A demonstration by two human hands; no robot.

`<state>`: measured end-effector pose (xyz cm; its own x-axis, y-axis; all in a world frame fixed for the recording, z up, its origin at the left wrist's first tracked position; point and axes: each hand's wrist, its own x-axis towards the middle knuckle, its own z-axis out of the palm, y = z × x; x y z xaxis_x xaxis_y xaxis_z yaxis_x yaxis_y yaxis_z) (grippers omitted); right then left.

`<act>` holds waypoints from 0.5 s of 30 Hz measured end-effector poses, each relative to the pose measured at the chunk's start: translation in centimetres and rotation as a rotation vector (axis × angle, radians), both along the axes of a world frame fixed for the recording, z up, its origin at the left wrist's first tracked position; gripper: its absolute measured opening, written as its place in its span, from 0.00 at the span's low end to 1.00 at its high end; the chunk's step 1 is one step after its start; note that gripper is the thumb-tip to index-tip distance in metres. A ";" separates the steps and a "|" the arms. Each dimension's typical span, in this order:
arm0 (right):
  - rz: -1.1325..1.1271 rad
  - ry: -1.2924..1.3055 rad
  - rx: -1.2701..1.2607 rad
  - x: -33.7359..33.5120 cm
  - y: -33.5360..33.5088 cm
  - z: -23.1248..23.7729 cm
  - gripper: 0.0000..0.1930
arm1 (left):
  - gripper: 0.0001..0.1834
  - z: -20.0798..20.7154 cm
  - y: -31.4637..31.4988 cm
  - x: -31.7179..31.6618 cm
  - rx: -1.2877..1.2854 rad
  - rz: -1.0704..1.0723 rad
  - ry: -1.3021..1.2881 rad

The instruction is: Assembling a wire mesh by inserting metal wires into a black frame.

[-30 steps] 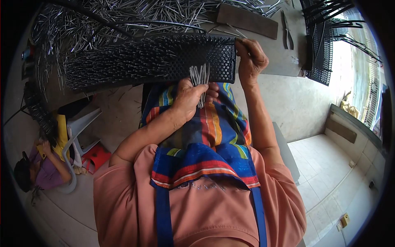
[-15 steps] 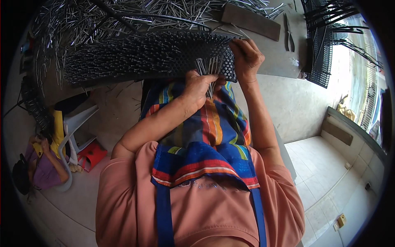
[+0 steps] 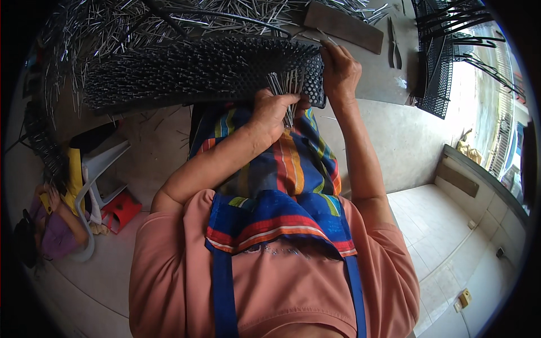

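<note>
A long black perforated panel (image 3: 314, 83) lies across the near edge of the table, above my lap. Metal rods (image 3: 169, 73) stand packed in its holes over the left and middle, while bare holes show at the right end. My left hand (image 3: 270, 112) is closed around a bundle of thin metal rods (image 3: 292, 84) at the panel's near edge, their upper ends fanned out. At the panel's far right corner is my right hand (image 3: 341, 73), fingers bent and pressed together. Whatever it pinches is hidden by the fingers.
Loose metal rods (image 3: 107, 34) heap behind the panel. A brown flat bar (image 3: 344, 27) and pliers (image 3: 394, 45) lie at the back right. Black perforated pieces (image 3: 439, 73) stand at the right edge. On the left, a person in purple (image 3: 65, 228) sits near a red container (image 3: 121, 212).
My right hand's fingertips have shifted slightly away from me along the panel's right end. My left hand keeps the rod bundle in nearly the same place. The view has shifted a little.
</note>
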<state>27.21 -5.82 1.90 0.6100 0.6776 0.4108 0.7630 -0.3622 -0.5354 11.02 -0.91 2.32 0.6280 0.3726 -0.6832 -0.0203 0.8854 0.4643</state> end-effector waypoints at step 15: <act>-0.032 1.305 0.081 -2.6 -3.0 3.4 0.04 | 0.09 1.9 -0.6 0.5 0.013 -0.054 -0.036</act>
<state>24.61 -8.83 5.32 0.6028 0.6569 -0.4529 -0.3400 -0.3021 -0.8906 11.48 -1.46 4.23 0.6719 0.3461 -0.6548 0.0108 0.8795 0.4758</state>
